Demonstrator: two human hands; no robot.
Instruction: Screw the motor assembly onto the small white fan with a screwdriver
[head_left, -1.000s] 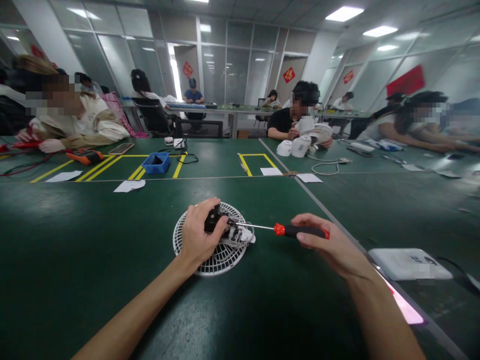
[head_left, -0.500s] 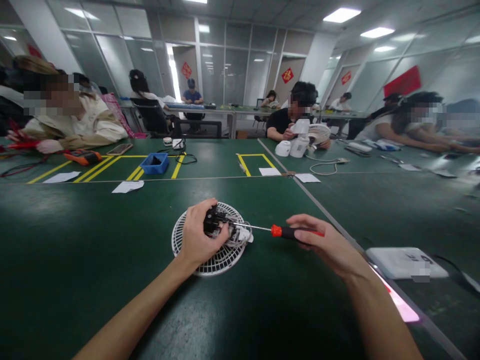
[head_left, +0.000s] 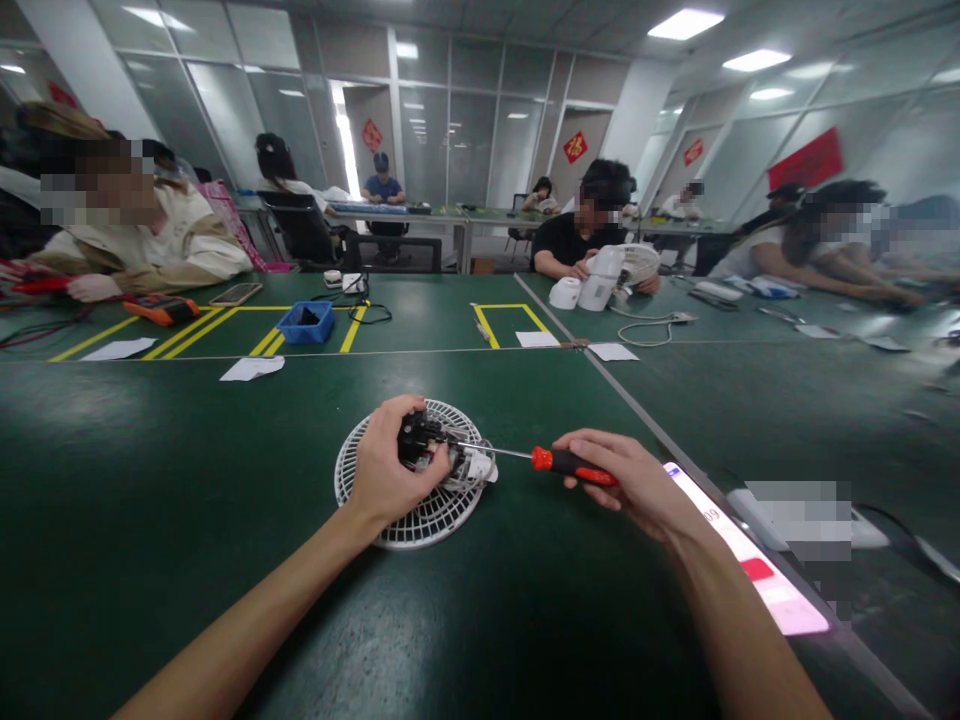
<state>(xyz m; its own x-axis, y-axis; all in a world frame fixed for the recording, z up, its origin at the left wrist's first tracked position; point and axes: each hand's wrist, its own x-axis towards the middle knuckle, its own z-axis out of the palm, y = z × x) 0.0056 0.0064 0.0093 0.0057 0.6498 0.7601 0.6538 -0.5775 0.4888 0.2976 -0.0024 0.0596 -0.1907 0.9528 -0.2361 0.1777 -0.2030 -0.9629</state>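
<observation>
A round white fan grille (head_left: pixel 442 522) lies flat on the green table, with a black fan motor assembly (head_left: pixel 415 436) and white wiring on top of it. My left hand (head_left: pixel 390 465) is closed around the motor assembly, thumb in front and fingers behind. From the right, my right hand (head_left: pixel 619 468) grips a red and black screwdriver (head_left: pixel 564 463) by its handle. The screwdriver's shaft points left, and its tip reaches into the motor assembly; the exact contact point is too small to make out.
A lit phone (head_left: pixel 757 560) lies partly behind my right forearm, beside a white device (head_left: pixel 810 520). Farther off are a blue bin (head_left: pixel 306 322), paper slips (head_left: pixel 253 368) and an orange multimeter (head_left: pixel 161 309). Across the table a person (head_left: pixel 574 235) handles white fan parts (head_left: pixel 602 275).
My right hand has shifted left and its fingers have closed further around the screwdriver handle. More of the lit phone shows. The whole view has moved slightly.
</observation>
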